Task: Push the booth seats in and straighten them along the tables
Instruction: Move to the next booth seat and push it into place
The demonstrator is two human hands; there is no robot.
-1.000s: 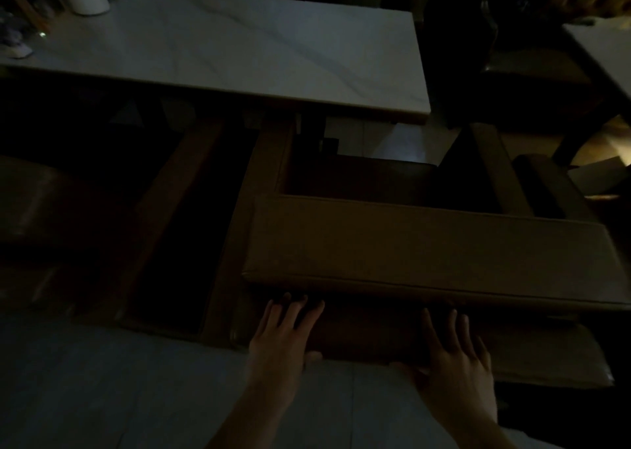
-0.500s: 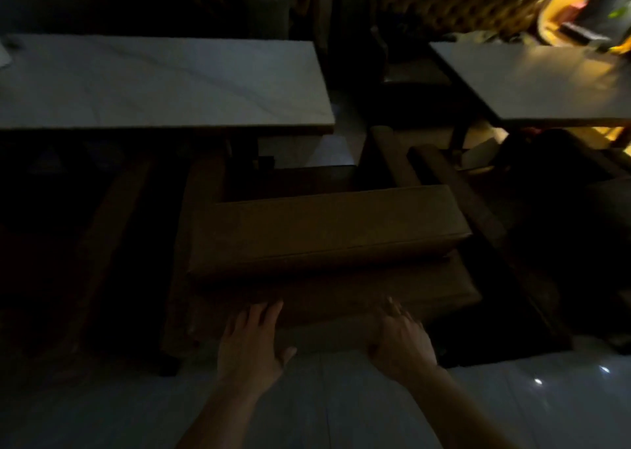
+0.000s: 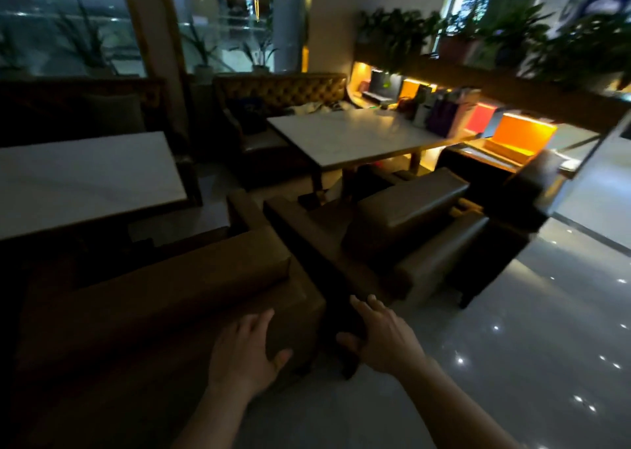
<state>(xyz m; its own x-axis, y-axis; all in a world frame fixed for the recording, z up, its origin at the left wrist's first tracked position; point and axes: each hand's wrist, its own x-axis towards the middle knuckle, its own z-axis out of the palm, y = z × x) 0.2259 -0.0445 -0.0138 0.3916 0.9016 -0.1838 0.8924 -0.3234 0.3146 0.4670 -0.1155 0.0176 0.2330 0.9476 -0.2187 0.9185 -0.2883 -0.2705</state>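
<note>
A brown padded booth seat (image 3: 164,298) stands in front of the left marble table (image 3: 85,179), its back toward me. My left hand (image 3: 246,353) lies flat, fingers spread, on the seat back's right end. My right hand (image 3: 379,336) is open over the dark gap at the near arm of a second brown seat (image 3: 409,233); whether it touches that arm is unclear. That second seat stands askew at the right marble table (image 3: 358,138).
A tufted bench (image 3: 283,93) runs behind the right table. Potted plants and lit shelves line the back right. A dark chair (image 3: 526,189) stands at the right. Glossy tiled floor (image 3: 512,363) spreads to my right.
The view has swung up and to the right, bringing in the second table and seat. Both hands have shifted right along the seat back; the right hand has left it.
</note>
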